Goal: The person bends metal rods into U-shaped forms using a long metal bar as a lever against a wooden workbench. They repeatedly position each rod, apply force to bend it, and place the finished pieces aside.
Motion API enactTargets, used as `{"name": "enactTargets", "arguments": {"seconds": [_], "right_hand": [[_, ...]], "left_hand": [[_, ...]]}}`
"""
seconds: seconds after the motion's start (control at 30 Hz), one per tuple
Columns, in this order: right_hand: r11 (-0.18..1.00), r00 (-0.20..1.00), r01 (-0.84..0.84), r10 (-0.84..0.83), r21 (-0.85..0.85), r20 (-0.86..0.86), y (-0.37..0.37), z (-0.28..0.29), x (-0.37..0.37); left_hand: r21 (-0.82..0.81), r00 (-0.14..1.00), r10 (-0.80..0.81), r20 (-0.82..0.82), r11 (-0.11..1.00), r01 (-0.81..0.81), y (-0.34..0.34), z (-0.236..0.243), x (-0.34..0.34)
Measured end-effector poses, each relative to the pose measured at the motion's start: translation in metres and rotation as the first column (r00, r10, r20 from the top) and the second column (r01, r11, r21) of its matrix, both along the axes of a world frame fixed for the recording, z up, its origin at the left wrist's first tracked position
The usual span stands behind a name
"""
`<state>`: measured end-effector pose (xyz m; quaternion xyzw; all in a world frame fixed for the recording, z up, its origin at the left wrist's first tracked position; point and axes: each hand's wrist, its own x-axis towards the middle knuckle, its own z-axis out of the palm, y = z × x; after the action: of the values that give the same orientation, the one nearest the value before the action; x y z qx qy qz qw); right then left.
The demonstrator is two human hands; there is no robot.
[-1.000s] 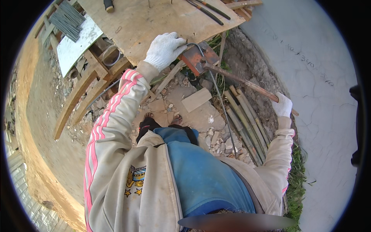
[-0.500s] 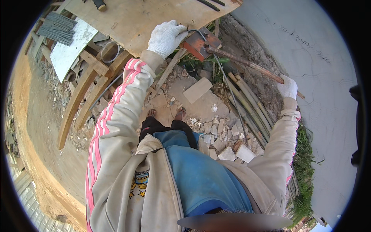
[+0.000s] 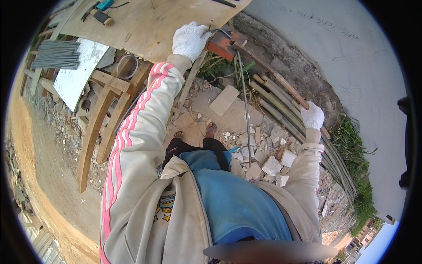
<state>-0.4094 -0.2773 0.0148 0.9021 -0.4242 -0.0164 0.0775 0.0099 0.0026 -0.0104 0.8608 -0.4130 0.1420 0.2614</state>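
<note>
Pale plywood (image 3: 145,26) spreads ahead, an orange steel block (image 3: 222,49) at its edge. My right hand (image 3: 313,115), closed around the rusty bar (image 3: 285,82), has swung it across the bamboo poles (image 3: 281,119); the thin rod (image 3: 244,105) at the block has swung toward my feet (image 3: 212,128), so its bend is probably tightening. Whether my left hand (image 3: 190,41) grips its hooked end, I cannot tell.

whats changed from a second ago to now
The white-gloved right hand has swung the long rusty metal bar toward the body; the thin grey metal rod has swung left, away from the long bamboo poles. Unchanged: right-hand grip, white-gloved left hand beside the orange-red metal block.
</note>
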Motion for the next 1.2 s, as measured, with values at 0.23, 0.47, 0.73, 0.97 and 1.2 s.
{"name": "enactTargets", "arguments": {"seconds": [0.23,0.47,0.73,0.97,1.2], "right_hand": [[0.994,0.991,0.107,-0.108,0.009,0.078,0.098,0.021,-0.016],[0.978,0.959,0.207,-0.206,0.014,0.196,0.176,0.02,-0.016],[0.952,0.931,0.307,-0.298,-0.012,0.213,0.223,0.013,-0.013],[0.938,0.915,0.346,-0.335,-0.01,0.224,0.221,0.014,-0.011],[0.945,0.932,0.326,-0.317,-0.025,0.178,0.209,0.019,-0.01]], "left_hand": [[-0.133,0.975,-0.124,-0.187,0.986,0.1,0.005,0.002,0.012],[-0.446,0.839,-0.371,-0.398,0.878,0.177,0.015,0.006,0.02],[-0.278,0.847,-0.517,-0.123,0.837,0.471,0.058,0.031,-0.007],[0.096,0.46,-0.494,-0.737,0.598,0.796,0.127,-0.004,-0.1],[-0.423,-0.268,-0.328,-0.906,0.727,0.541,0.136,-0.049,-0.122]]}}
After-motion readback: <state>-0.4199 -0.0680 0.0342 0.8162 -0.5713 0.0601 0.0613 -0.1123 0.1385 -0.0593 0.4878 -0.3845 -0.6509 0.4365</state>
